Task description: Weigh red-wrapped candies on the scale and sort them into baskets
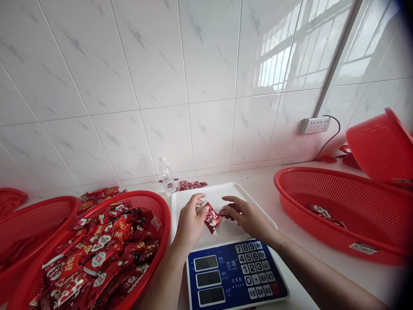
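Toward the left edge of the surface (261, 177), a stiff red basket (147, 200) is heaped with shiny, crinkly packets (105, 247). Near the back edge stands a thin, clear bottle (167, 175). Over a smooth white tray (226, 190), the left hand (191, 220) pinches a puffy red packet (212, 220) and the right hand (247, 215) holds a darker packet (223, 212). A light pinch at the edges should keep both from tearing. Toward the right edge sits an oval basket (319, 236).

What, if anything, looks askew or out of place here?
At far right, a red basket sits tilted, its rim slanting. Some loose packets lie beside the clear bottle, whereas many others are heaped in the packet-filled basket.
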### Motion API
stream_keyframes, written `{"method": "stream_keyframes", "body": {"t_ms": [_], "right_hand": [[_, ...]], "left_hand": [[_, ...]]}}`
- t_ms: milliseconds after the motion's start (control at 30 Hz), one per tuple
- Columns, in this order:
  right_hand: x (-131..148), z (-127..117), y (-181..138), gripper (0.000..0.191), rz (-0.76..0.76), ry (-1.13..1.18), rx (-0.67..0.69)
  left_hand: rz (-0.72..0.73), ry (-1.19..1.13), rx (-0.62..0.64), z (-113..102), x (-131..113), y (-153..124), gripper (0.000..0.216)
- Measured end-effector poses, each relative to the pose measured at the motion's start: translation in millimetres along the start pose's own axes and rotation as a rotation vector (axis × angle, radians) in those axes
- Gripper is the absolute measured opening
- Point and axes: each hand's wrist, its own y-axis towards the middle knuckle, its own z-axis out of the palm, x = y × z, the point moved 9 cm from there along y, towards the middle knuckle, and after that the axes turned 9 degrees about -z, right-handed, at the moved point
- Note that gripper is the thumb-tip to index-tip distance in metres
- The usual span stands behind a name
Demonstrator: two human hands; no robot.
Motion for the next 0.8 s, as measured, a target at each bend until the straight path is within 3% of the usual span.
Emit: {"method": "stream_keyframes", "body": {"t_ms": [133,200,300,433,633,800], "right_hand": [[6.3,-9.9,-4.0,0.03,-0.058,-0.448,-0.016],[17.3,-12.2,-6.7,0.029,-0.131,-0.529,-0.055],[31.6,-4.0,-10.2,0.031,-0.205,-0.384,-0.01],[35.9,6.8,-13.1,0.038,-0.128,-0.16,0.075],[46.1,12.4,-18.8,0.039,-0.15,0.167,0.11],[38.7,18.9,-21.6,0.035,-0.154,0.145,0.151]], "left_hand": [[-0.01,0.008,0.016,2.4,1.5,-0.3,0.025],[-0.02,-0.054,0.02,2.1,1.3,-0.9,0.023],[-0.031,-0.111,0.08,6.2,-0.8,-2.2,0.023],[-0.047,-0.15,0.155,12.0,-5.5,-4.3,0.023],[-0.075,-0.285,0.069,8.8,-4.8,-5.4,0.019],[-0.019,-0.142,0.022,6.2,-3.5,-2.8,0.011]]}}
